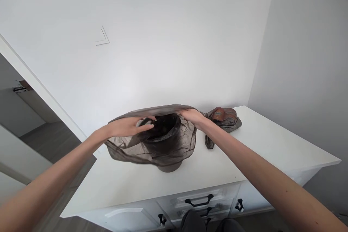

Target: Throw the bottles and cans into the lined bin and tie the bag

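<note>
A thin, see-through dark plastic bag point(174, 150) is spread wide over a round bin point(170, 167) on the white cabinet top. Its mouth flares out around the bin's dark opening. My left hand point(133, 126) reaches inside the bag on the left, fingers apart, over the bin's rim. At the right side of the opening, my right hand point(190, 114) is under the bag's raised far edge; its fingers are partly hidden by the film.
A knotted dark bag point(225, 117) with something reddish inside lies on the white cabinet top point(272, 148) near the wall, right of my right hand. The cabinet front has black handles point(199, 200). A doorway opens at the left.
</note>
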Demonstrator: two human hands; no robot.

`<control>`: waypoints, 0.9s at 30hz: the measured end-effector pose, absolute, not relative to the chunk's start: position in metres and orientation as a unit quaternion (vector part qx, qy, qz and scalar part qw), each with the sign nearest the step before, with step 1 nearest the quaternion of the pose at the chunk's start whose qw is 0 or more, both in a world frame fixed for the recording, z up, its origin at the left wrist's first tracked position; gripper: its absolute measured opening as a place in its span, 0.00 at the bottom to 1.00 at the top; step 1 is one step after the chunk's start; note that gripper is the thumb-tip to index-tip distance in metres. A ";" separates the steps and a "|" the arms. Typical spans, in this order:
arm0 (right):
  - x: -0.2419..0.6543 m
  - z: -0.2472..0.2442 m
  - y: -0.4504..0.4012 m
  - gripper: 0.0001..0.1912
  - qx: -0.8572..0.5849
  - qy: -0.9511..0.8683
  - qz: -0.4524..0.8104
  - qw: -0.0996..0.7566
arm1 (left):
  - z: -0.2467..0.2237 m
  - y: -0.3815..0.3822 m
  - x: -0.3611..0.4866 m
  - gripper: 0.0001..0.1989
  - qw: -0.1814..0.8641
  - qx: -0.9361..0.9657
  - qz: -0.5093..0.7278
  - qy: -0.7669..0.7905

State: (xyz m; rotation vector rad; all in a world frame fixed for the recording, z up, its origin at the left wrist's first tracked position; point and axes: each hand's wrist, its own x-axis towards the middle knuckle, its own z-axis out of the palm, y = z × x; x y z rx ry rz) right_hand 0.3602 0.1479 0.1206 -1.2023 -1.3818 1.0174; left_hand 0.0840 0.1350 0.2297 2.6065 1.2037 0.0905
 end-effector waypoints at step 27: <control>0.356 0.009 0.061 0.43 -0.595 -0.706 0.288 0.253 | 0.002 0.063 -0.006 0.56 0.223 0.789 0.311 0.481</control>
